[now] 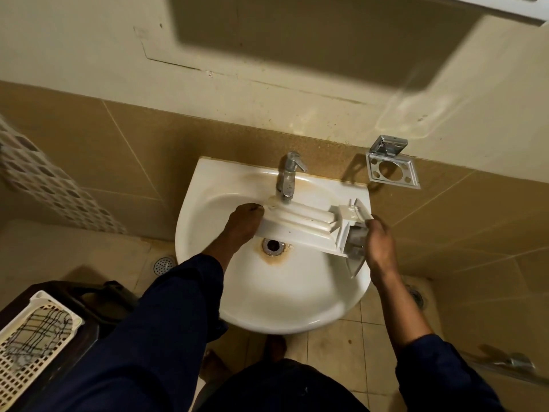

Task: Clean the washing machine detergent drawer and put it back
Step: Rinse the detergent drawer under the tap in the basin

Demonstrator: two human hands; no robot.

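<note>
Gripping opposite ends of the detergent drawer, left hand and right hand span the sink.

a small bathroom at home

a white sink with a shiny tap sits on a tan tile wall, with a round floor drain nearby.

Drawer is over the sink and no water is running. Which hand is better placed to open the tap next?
Left, probably. The left hand holds the detergent drawer at its end just beside the tap; the right hand grips the front panel, farther from it.
</note>
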